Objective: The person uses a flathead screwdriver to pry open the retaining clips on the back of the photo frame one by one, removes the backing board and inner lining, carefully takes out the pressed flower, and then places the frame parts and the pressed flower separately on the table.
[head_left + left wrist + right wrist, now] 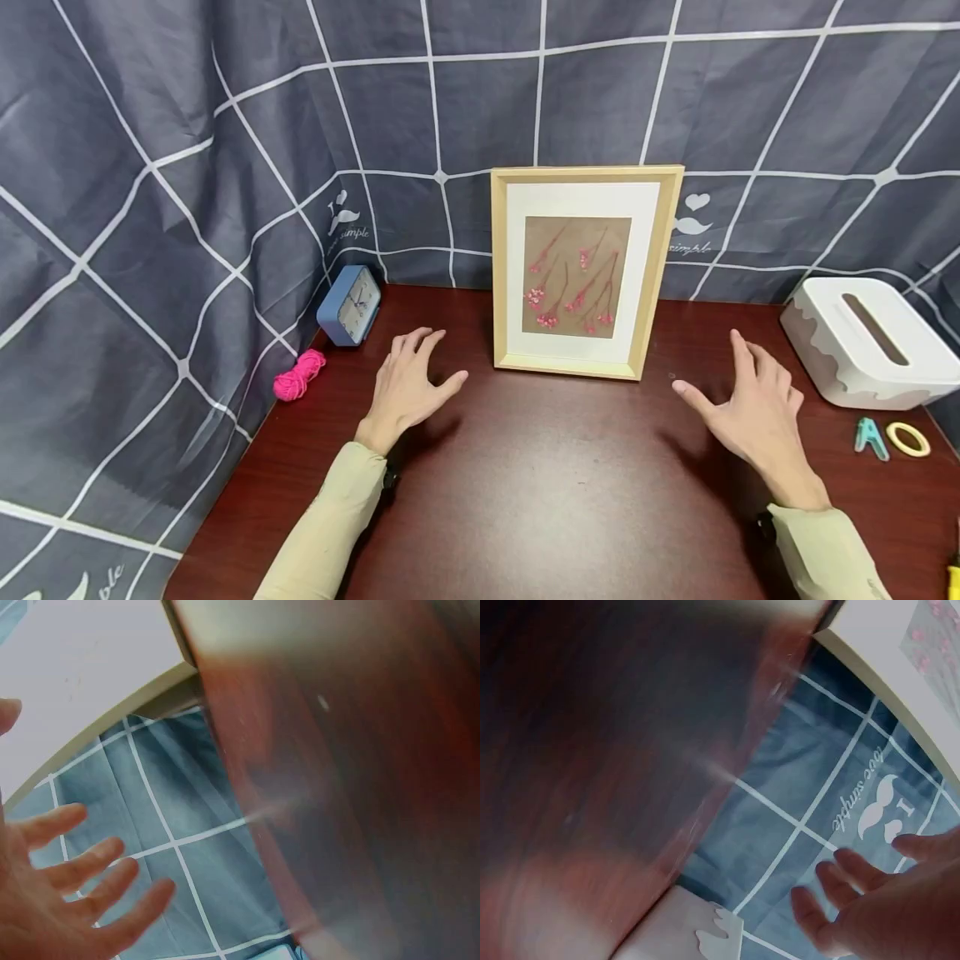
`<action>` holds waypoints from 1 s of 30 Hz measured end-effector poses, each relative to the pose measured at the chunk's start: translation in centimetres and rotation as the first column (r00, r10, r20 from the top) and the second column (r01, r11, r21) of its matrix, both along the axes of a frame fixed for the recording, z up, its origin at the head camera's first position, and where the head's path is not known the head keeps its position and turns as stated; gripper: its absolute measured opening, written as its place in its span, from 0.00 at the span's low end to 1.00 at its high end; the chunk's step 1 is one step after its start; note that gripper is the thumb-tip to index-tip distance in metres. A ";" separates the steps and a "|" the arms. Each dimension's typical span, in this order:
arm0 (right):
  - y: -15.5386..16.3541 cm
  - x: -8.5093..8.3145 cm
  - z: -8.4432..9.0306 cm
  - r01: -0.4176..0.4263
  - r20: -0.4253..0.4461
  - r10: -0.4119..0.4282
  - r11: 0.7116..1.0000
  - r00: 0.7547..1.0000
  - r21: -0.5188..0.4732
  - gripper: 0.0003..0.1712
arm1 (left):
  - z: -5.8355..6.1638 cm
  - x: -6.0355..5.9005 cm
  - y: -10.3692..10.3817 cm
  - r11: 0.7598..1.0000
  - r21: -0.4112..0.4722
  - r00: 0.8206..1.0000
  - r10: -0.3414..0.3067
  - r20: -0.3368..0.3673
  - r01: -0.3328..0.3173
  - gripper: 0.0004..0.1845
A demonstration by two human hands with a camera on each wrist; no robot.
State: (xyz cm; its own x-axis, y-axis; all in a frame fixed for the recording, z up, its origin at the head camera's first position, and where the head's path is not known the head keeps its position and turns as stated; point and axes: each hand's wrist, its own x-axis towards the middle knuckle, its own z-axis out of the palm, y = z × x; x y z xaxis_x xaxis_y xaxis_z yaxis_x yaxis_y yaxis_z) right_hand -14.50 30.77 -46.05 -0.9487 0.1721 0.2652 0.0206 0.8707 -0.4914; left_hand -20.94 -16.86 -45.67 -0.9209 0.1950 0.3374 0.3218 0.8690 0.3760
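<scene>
A light wooden picture frame (501,275) with pressed pink flowers on a brown ground stands upright at the back of the table, against the curtain. My left hand (408,387) hovers to its left, fingers spread and holding nothing. On the other side, my right hand (757,408) is held over the table with thumb and fingers apart, also holding nothing. In the left wrist view the left hand (82,892) shows beside the frame's edge (112,712). The right wrist view has the right hand (885,900) below the frame's corner (855,656).
A blue alarm clock (351,306) and a pink yarn bundle (298,375) are at the left edge. At right stand a white tissue box (840,350), a teal clip (871,439) and a yellow ring (908,439). A dark checked curtain (480,108) hangs behind the table (525,492).
</scene>
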 end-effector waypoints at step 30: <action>-3.7 -8.2 5.8 -0.151 -0.104 0.120 0.912 0.987 -0.380 0.28 | 2.9 -7.2 5.9 0.847 0.524 0.979 -0.169 0.110 0.088 0.20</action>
